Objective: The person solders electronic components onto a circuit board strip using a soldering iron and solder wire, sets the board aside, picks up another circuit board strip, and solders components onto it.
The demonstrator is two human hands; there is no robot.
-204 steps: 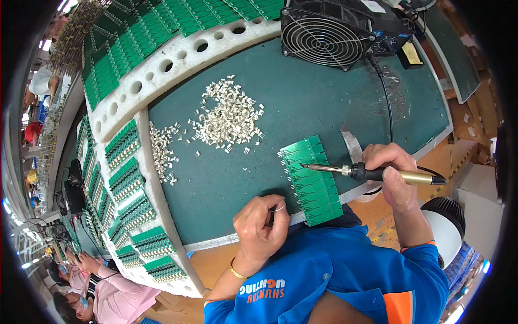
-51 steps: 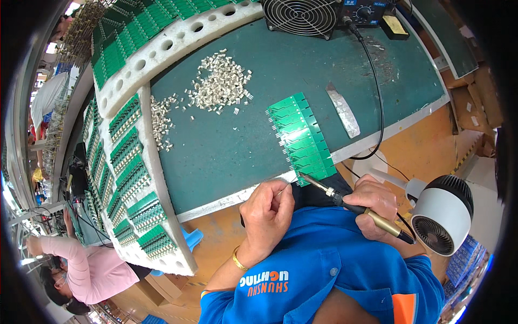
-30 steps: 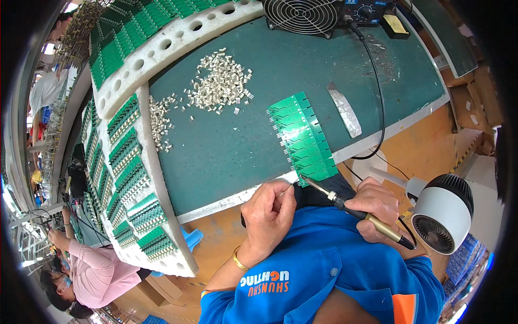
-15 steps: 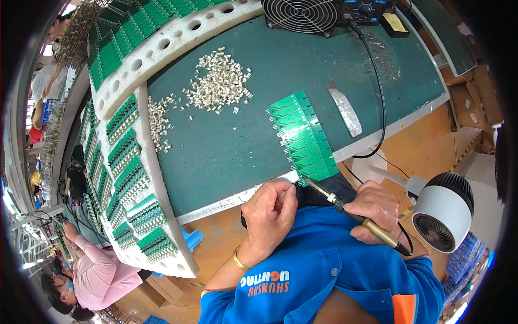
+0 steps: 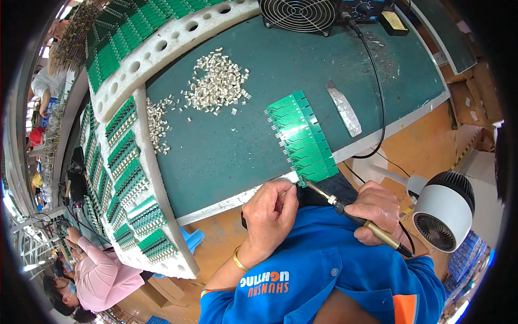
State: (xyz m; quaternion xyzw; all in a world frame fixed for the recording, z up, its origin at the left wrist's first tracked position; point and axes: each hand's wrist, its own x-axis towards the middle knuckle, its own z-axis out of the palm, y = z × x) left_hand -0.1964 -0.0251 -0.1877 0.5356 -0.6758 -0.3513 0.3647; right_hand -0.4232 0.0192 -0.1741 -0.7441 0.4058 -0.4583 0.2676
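My left hand (image 5: 270, 213) is closed in a pinch on a thin solder wire (image 5: 291, 186) at the bench's front edge. My right hand (image 5: 375, 210) grips a soldering iron (image 5: 383, 233) with a black and gold handle; its tip reaches the lower-left corner of a green circuit board panel (image 5: 299, 135), near the wire's end. The panel has small pins along its left edge and its lower end reaches the front edge. Right of it lies a scuffed metal strip (image 5: 342, 108). Beyond it is a pile of small white connectors (image 5: 216, 83), with more (image 5: 159, 124) farther left.
White foam racks (image 5: 145, 81) hold many boards along the bench's (image 5: 199, 162) left and back. A black fume fan (image 5: 297, 16), control box (image 5: 361, 9) and sponge holder (image 5: 393, 24) stand at the back. A white fan (image 5: 442, 213) is at right. A co-worker in pink (image 5: 100, 275) sits at left.
Since the oldest frame, the iron's tip and my right hand have moved down to the panel's near end; the view has shifted. In recent frames my hands barely move, while the co-worker's arm moves.
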